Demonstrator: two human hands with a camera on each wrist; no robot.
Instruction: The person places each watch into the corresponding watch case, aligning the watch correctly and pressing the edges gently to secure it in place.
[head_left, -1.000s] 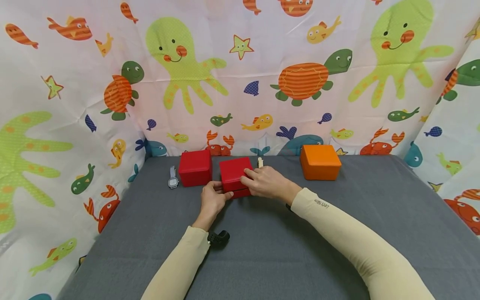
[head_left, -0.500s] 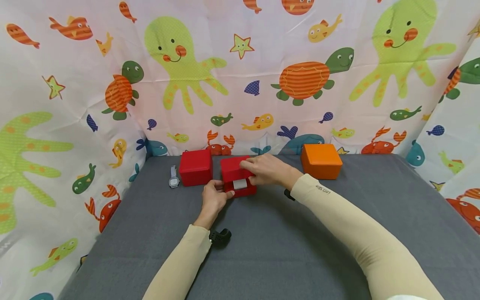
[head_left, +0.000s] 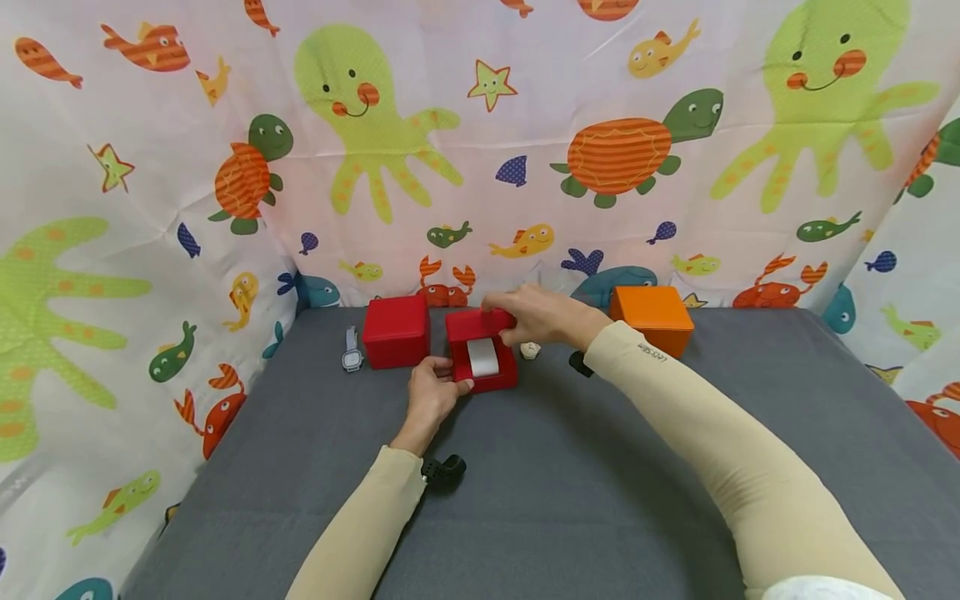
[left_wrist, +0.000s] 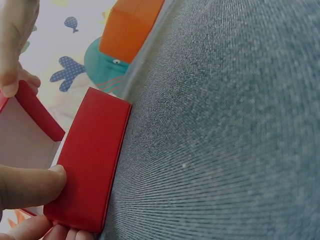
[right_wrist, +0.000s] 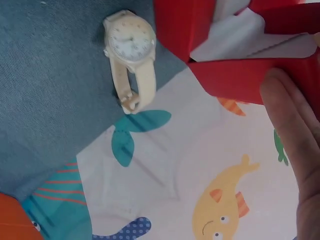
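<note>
A small red watch box (head_left: 497,382) stands on the table with its hinged lid (head_left: 467,323) raised, showing a white cushion (head_left: 482,358) inside. My left hand (head_left: 430,396) grips the base at its left front corner. In the left wrist view the thumb (left_wrist: 37,185) lies on the box's front wall (left_wrist: 90,165), with fingers curled at the side. My right hand (head_left: 546,315) holds the lid's right edge, fingers along its red side (right_wrist: 235,80) in the right wrist view. Just right of the box lies a cream watch (right_wrist: 131,40), its strap buckled in a loop.
A second red box (head_left: 397,332), lid down, is left of the opened one. Beyond it lies a silver watch (head_left: 352,357). An orange box (head_left: 652,312) stands at the back right, close to my right wrist. A sea-animal curtain (head_left: 480,200) backs the grey table (head_left: 570,500).
My right hand has lifted the red box's lid up and back, uncovering the white cushion. The left hand has kept its grip on the base. More of the cream watch shows now.
</note>
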